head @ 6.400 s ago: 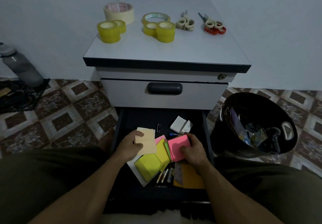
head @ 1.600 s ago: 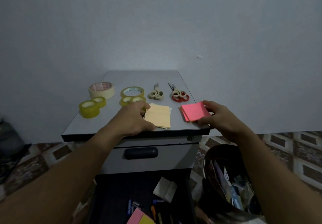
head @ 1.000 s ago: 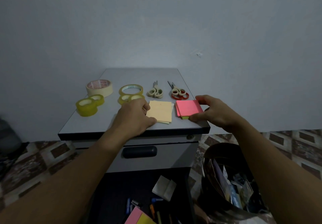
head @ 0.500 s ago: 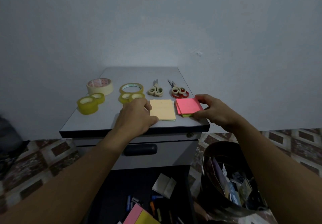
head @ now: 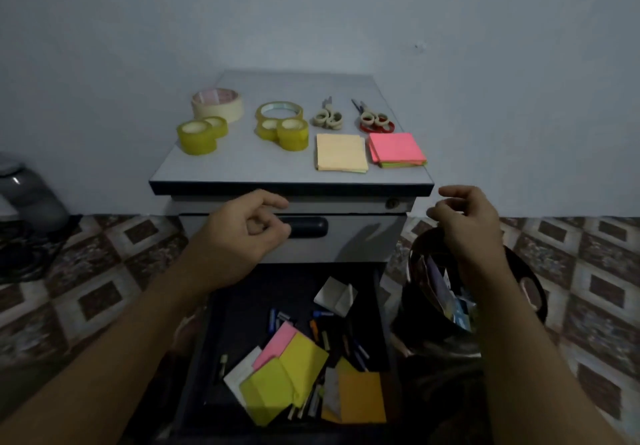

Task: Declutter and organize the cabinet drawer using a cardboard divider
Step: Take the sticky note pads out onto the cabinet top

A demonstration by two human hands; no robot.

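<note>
Now our left hand (head: 247, 233) and right hand (head: 464, 222) have both come back off the cabinet top (head: 242, 167) and hang in front of the cabinet, fingers loosely curled and holding nothing. Half a second ago they were squaring up two stacks of notes. Those stacks now lie released side by side near the front edge, the pale yellow pad (head: 341, 151) just left of the pink pad (head: 396, 148). Behind them sit the tape rolls (head: 282, 127) and two pairs of scissors (head: 375, 120), already laid out in a row. Below our hands the open drawer (head: 239, 309) is still cluttered: loose yellow sticky notes (head: 287, 375), an orange pad (head: 362, 396), a white notepad (head: 335, 296) and scattered pens (head: 322, 333). The bin (head: 530, 271) stands just right of it, partly filled. We judge the emptying only partway done, with our free hands likely headed down for another batch. No cardboard divider is in view yet.
</note>
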